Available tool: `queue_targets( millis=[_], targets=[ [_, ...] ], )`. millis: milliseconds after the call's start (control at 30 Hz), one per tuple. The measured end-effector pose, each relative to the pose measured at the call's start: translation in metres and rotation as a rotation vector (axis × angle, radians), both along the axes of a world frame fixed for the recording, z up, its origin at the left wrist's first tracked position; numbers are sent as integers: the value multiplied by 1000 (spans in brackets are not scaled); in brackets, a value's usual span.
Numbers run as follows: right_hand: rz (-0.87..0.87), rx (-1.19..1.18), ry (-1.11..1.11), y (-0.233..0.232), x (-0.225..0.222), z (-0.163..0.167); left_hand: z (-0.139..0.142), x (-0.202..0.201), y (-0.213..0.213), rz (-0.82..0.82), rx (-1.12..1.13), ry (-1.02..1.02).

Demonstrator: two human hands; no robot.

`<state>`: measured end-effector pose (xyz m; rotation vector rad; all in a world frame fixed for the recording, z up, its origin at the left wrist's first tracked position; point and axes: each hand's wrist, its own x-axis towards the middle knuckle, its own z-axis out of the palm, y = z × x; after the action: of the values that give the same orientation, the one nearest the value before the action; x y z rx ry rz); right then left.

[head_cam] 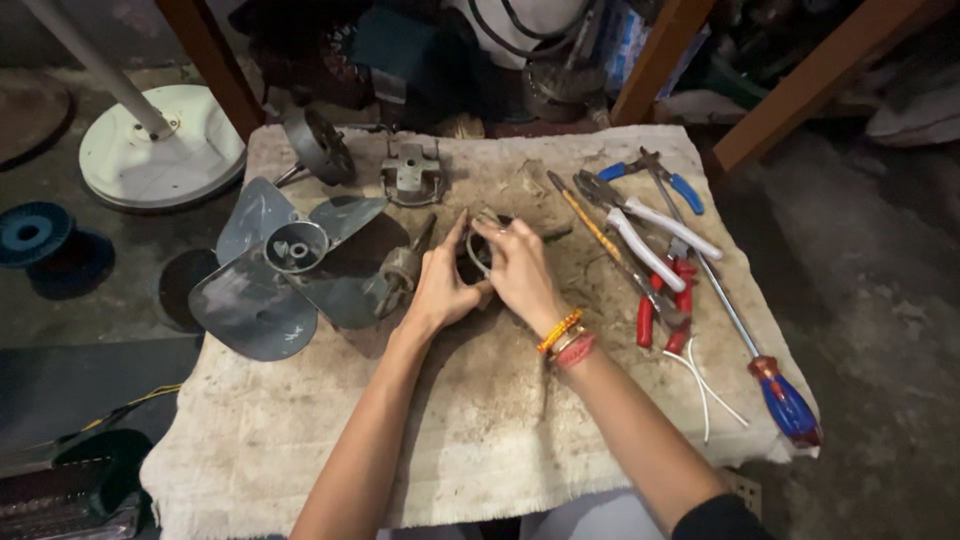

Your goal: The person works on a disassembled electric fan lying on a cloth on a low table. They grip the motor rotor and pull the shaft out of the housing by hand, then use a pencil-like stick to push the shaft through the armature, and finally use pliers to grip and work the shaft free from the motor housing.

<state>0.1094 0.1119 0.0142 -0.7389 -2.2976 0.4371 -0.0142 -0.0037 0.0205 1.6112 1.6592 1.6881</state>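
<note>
1. Two hands are seen close together at the middle of a dirty cloth point(480, 440) spread over a low table; the left hand point(440, 285) is curled, thumb and fingers pressed around a small dark part point(481, 262); the right hand point(522, 272) is bent over the same part from the other side, fingertips pinching it; what the part is cannot be told, since most of it is hidden.
2. A grey fan blade point(285, 270) is laid just left of the left hand; a small motor shaft piece point(400, 270) is set between them.
3. A metal bracket point(412, 172) is placed behind the hands.
4. White-handled pliers point(650, 235), red-handled pliers point(665, 305) and a long screwdriver point(770, 375) are laid to the right, near the right wrist.
</note>
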Motion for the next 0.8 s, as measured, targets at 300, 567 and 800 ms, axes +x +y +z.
queue_targets(
  millis=[300,567,800],
  targets=[
    [69,55,78,7,5,0,0,1,1,24,-222,-91],
    [-15,11,19,4,5,-2,-9,-1,3,40,-133,-36],
    [50,160,125,4,4,0,-1,2,2,46,-120,-20]
  ],
)
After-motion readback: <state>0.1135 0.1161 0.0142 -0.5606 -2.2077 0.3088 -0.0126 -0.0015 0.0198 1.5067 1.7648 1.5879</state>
